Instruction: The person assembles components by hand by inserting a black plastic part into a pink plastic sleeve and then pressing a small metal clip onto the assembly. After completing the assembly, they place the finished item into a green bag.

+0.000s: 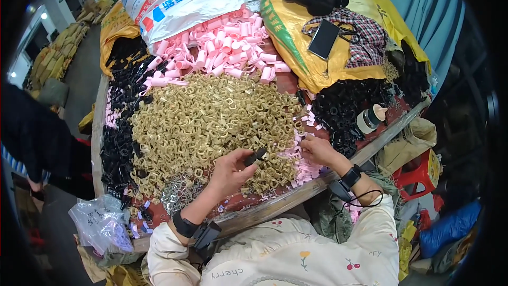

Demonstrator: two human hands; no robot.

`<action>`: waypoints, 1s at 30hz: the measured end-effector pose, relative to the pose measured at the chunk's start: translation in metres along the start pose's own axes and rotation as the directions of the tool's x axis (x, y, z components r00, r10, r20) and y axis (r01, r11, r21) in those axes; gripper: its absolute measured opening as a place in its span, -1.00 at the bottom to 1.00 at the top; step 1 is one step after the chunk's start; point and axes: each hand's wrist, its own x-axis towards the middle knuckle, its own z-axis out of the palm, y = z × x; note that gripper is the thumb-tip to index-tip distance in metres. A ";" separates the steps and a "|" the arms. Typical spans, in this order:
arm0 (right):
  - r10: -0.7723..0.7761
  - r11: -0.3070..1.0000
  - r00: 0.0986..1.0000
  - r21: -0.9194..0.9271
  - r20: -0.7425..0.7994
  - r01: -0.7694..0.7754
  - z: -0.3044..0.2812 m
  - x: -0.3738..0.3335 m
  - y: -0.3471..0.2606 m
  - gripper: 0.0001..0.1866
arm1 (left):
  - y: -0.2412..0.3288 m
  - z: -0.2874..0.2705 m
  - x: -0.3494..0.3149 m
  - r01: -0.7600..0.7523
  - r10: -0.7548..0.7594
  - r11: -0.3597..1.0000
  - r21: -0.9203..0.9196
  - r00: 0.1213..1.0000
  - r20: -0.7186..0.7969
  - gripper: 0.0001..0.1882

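My left hand [228,173] is closed, its thumb and fingers pinching a small black plastic part [255,157] above the near side of a heap of brass-coloured ring-like pieces [206,122]. To the right of it, my right hand [320,151] is held low with its fingers bent together at the edge of a strip of small pink plastic pieces [306,170]. Whatever its fingertips hold, if anything, is too small to make out. Near my left wrist lies a little pile of silvery metal bits [181,193].
Pink plastic tubes [227,45] spill from a white sack [174,0] at the back. Black parts lie left [117,148] and right [338,108], with a bottle [370,119] among the right ones. A phone [324,39] rests on a yellow sack [288,32]. A person [37,137] stands at left.
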 end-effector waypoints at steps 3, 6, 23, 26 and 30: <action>-0.023 0.999 1.000 0.026 0.022 0.022 0.004 0.002 0.011 -0.89 | -0.002 0.006 -0.001 0.002 -0.002 1.000 -0.026 1.000 0.018 -0.74; -0.045 0.999 0.996 0.024 0.083 0.043 0.004 0.004 0.017 -0.88 | -0.008 0.001 -0.005 0.089 -0.091 0.963 -0.253 0.996 0.005 -0.70; -0.139 0.885 0.988 -0.457 -0.072 0.091 0.012 0.007 -0.007 -0.87 | -0.014 -0.013 -0.026 0.179 -0.176 0.906 -0.383 0.983 0.044 -0.67; -0.094 0.920 0.995 -0.384 -0.015 0.081 0.024 0.015 0.007 -0.96 | -0.014 -0.010 -0.025 0.175 -0.212 0.907 -0.383 0.976 -0.055 -0.72; -0.114 0.933 0.987 -0.353 -0.110 0.068 0.048 0.037 0.010 -0.91 | -0.015 -0.014 -0.036 0.143 -0.197 0.917 -0.373 0.974 -0.113 -0.76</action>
